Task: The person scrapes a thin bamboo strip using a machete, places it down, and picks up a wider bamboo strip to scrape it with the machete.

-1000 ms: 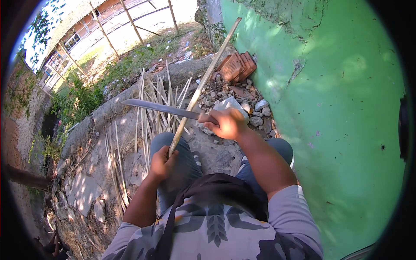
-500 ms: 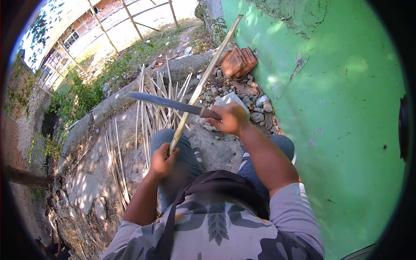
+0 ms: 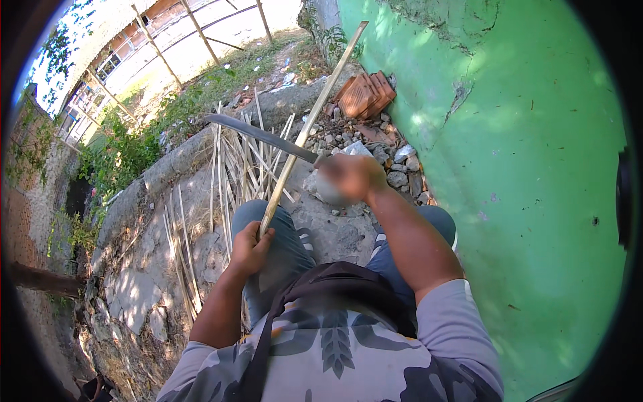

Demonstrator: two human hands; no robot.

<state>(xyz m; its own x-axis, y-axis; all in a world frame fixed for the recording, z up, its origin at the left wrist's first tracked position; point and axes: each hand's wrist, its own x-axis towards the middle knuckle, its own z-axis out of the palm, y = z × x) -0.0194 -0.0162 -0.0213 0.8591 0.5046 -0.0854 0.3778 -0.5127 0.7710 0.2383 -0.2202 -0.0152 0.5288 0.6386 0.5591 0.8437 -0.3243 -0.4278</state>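
Observation:
My left hand (image 3: 250, 246) is closed round the near end of a long pale bamboo strip (image 3: 313, 119), just above my left knee. The strip slants away from me to the far right, toward the green wall. My right hand (image 3: 355, 177) grips the handle of a machete (image 3: 264, 137); a blur covers part of that hand and the handle. The dark blade points left and crosses the strip around its middle. Whether the edge touches the strip or lies above it, I cannot tell.
Split bamboo strips (image 3: 231, 157) lie on the ground ahead and left of my knees. Rubble (image 3: 396, 179) and stacked clay tiles (image 3: 363, 95) sit along the green wall (image 3: 522, 201) on my right. A low concrete ledge (image 3: 171, 157) and green plants (image 3: 124, 157) are at the left.
The machete has tilted, its tip swinging farther from me and slightly right. My right hand has shifted slightly. My left hand still holds the bamboo strip in nearly the same place.

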